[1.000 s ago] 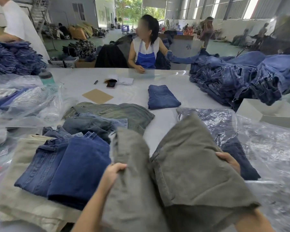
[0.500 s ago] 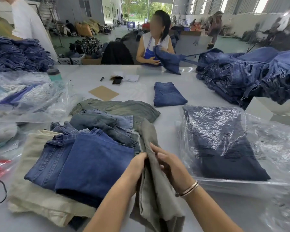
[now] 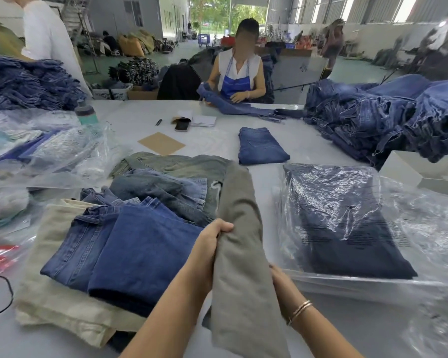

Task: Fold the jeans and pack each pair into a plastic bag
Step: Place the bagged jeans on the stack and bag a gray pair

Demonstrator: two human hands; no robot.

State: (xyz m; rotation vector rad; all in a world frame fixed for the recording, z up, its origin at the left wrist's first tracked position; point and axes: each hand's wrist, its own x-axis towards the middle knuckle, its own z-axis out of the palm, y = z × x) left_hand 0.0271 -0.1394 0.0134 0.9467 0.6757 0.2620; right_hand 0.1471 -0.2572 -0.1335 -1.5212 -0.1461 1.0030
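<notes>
On the white table (image 3: 140, 115), the grey-green jeans (image 3: 239, 228) run lengthwise between the blue denim stack (image 3: 130, 244) and bagged dark jeans (image 3: 347, 220). Left hand (image 3: 212, 241) grips their left edge; right hand (image 3: 278, 276) holds underneath, fingers hidden.

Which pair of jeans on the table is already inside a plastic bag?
The dark navy pair to the right of the hands, lying flat under clear plastic. The grey pair is held in both hands, and the stacked pairs on the left lie bare.

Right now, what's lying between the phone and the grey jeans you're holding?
In the head view, a brown card on the table, then olive jeans, lie between phone and grey jeans.
</notes>
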